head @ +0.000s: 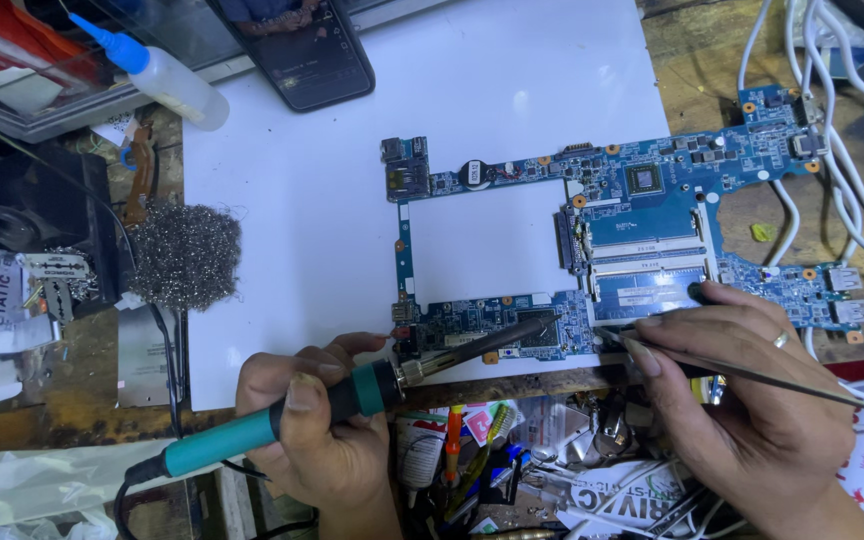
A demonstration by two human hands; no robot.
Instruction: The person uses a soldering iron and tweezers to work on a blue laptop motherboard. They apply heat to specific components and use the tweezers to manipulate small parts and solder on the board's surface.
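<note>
A blue circuit board (642, 215) with a large rectangular cut-out lies on a white sheet (302, 220). My left hand (317, 425) grips a soldering iron (352, 392) with a teal handle. Its dark tip rests on the board's lower strip near a black chip (540, 332). My right hand (747, 400) holds a thin metal rod or wire (782, 383) that points left toward the same spot. The fingers of that hand rest on the board's lower right edge, and one of them wears a ring.
A ball of steel wool (184, 255) sits left of the sheet. A squeeze bottle (157, 72) with a blue nozzle and a dark phone (302, 50) lie at the top. White cables (832, 110) run on the right. Small tools and packets (512, 460) crowd the front edge.
</note>
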